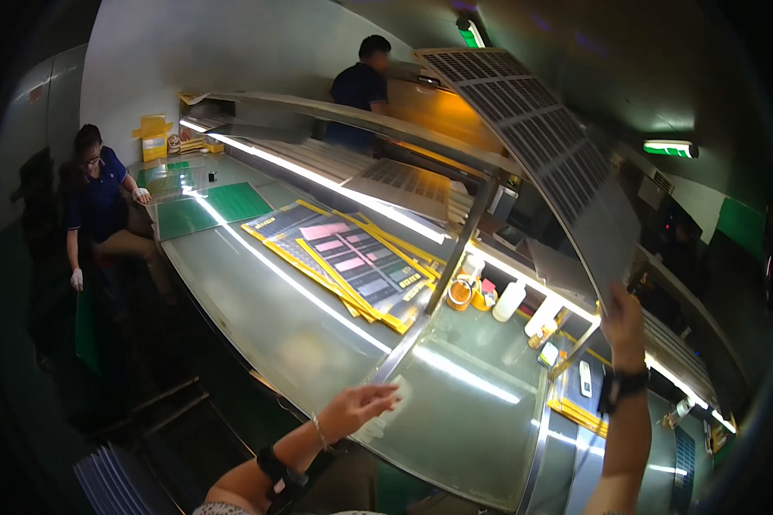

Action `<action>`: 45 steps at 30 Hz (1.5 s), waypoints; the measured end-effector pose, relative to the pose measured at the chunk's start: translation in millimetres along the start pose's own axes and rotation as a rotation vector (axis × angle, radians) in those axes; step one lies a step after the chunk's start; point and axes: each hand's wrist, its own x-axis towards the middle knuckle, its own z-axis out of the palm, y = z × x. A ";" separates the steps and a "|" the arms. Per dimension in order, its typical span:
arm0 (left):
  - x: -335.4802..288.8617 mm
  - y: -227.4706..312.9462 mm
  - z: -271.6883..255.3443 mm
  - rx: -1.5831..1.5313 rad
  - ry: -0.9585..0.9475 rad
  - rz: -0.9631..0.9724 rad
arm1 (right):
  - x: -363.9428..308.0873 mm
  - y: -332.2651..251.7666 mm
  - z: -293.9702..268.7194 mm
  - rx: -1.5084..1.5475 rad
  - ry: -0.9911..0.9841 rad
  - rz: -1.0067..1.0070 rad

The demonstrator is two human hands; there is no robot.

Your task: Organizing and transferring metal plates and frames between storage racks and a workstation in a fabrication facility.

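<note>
While the right hand [624, 330] grips the lower end of a large grid-patterned sheet [532, 129] slanting up above the glossy worktable [455, 438], the left hand [365, 412] hovers over the table's near side, fingers loosely spread and apparently holding nothing. Yellow-bordered sheets [343, 262] lie overlapped farther left.

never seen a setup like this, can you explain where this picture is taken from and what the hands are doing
There is no machine here: these are a person's two bare hands, seen by a wide fisheye camera worn on their head, so straight edges bend. The right hand is raised, gripping a large gridded panel near its lower corner. The left hand is over the near edge of the glossy worktable; whether it holds anything is too blurred to tell. On the table lie yellow-edged sheets and a green sheet, with a white bottle standing farther right.
</note>
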 end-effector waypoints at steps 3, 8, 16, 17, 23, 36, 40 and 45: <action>-21.5 -50.9 -25.9 -0.150 0.093 -0.159 | 136.5 65.3 35.7 0.435 0.138 -0.113; -132.9 -77.5 -87.3 -0.103 0.658 -0.351 | 240.5 -36.6 220.7 1.450 -0.066 0.407; -337.8 -245.8 -164.6 -0.086 1.286 -1.008 | 239.2 -83.4 382.1 0.499 -0.409 -0.146; -357.2 -269.3 -169.8 0.056 1.187 -1.066 | 242.8 -63.6 406.8 -0.285 -0.307 -0.579; -448.1 -396.1 -167.8 0.864 0.539 -1.084 | 236.0 12.3 477.0 -0.211 -0.012 -0.376; -468.0 -344.5 -183.4 0.532 1.065 -1.496 | -80.5 -113.1 361.9 -0.109 -0.473 -0.632; -447.5 -320.2 -214.1 0.467 1.412 -1.390 | -147.8 -104.3 376.9 -0.314 -0.825 -0.841; -456.2 -319.7 -238.8 0.497 1.260 -1.505 | -194.7 -133.1 380.7 -0.227 -1.051 -0.650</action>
